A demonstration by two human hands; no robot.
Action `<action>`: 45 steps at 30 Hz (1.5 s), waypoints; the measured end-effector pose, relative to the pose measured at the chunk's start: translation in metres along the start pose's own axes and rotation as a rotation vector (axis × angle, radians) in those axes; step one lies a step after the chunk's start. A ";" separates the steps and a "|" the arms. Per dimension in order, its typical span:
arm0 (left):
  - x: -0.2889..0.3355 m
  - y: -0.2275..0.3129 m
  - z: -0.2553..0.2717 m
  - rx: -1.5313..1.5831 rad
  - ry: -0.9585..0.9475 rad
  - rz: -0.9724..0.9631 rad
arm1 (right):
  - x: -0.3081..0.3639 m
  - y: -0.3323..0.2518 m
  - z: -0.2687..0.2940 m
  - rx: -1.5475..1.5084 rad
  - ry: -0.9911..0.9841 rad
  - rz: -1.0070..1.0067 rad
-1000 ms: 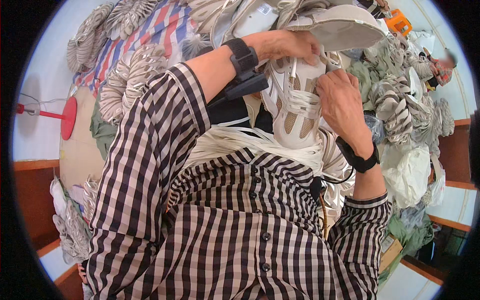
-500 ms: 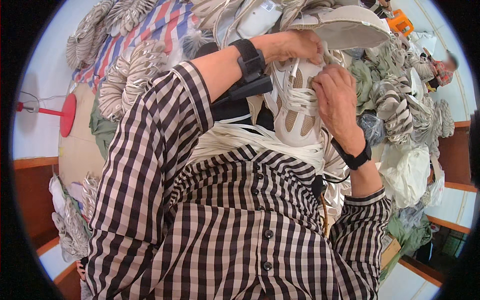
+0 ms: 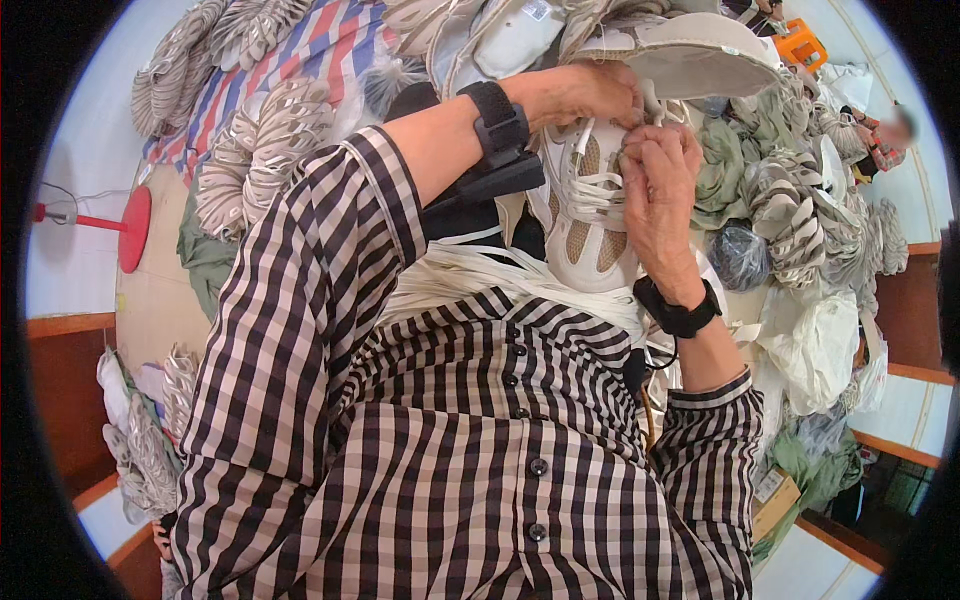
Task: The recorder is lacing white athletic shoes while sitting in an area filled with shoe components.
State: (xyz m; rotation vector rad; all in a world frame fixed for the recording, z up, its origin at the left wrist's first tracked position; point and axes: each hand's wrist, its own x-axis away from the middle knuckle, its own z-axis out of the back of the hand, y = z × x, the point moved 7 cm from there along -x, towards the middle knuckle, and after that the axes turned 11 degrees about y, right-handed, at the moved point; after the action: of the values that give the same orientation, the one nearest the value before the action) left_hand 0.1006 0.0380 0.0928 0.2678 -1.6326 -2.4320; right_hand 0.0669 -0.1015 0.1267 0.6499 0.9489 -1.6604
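An off-white shoe upper (image 3: pixel 590 245) with tan mesh panels lies in front of me, toe toward my body. White shoelace (image 3: pixel 598 193) crosses its front in several rows, and a loose lace end stands up near the top rows. My left hand (image 3: pixel 605 92) is closed at the far end of the upper, by its top eyelets. Its fingertips are partly hidden. My right hand (image 3: pixel 660 175) is closed in a pinch at the right-hand eyelet edge, where the lace runs under the fingers. A bundle of white laces (image 3: pixel 450 282) lies across my lap.
Stacked shoe uppers (image 3: pixel 262 160) stand at the left near a striped sheet (image 3: pixel 300 75). More uppers (image 3: pixel 790 225), green cloth (image 3: pixel 722 175) and a white plastic bag (image 3: pixel 815 345) crowd the right. A red round stand (image 3: pixel 136 230) is far left; another person (image 3: pixel 890 140) is far right.
My right hand has moved slightly left and closer to the upper, its forearm swinging inward. The left hand stays nearly in place. The upper has shifted very little.
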 end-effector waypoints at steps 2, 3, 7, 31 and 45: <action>0.000 -0.003 0.001 -0.056 0.020 0.002 | 0.002 0.000 -0.002 -0.005 -0.027 0.029; -0.001 -0.005 0.002 -0.054 0.020 -0.008 | 0.000 -0.006 0.000 -0.008 -0.029 0.032; -0.001 -0.006 0.003 -0.026 0.026 0.035 | -0.007 -0.025 0.011 0.193 -0.036 0.050; -0.009 -0.012 0.000 -0.079 -0.005 0.107 | -0.006 -0.040 -0.021 0.388 -0.243 0.566; 0.067 0.041 0.019 -0.328 0.459 -0.580 | 0.020 -0.149 0.003 -0.337 -0.243 0.583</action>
State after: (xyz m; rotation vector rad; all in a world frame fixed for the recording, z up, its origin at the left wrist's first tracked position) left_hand 0.0342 0.0218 0.1356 1.2804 -1.0344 -2.6816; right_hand -0.0813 -0.0971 0.1515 0.4267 0.7456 -1.0056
